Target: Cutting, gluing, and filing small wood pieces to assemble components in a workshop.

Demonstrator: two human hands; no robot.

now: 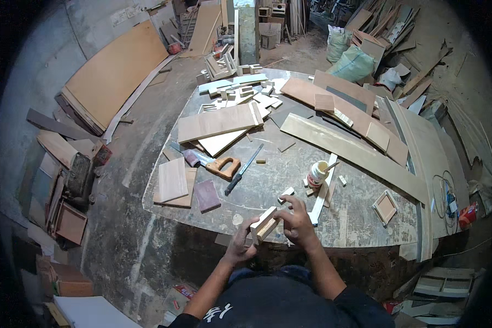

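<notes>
In front of me, at the near edge of the worktable (240,211), I hold a small wooden frame (263,225) made of pale strips, tilted up on its side. My left hand (240,243) is closed round its left end. The fingers of my right hand (298,223) are bent over its right end, pinching there. Just beyond the right fingertips lies a small wood block (286,194). An open white glue bottle (317,175) with a stick standing in it is past my right hand. Another small square frame (386,208) lies to the right.
Left of centre lie a handsaw (222,167), a dark-handled narrow tool (235,183), sandpaper (207,195) and flat boards (173,179). A long plank (355,156) crosses the table's right half. Wood offcuts (238,95) pile up at the back. Large panels (115,71) lean by the left wall.
</notes>
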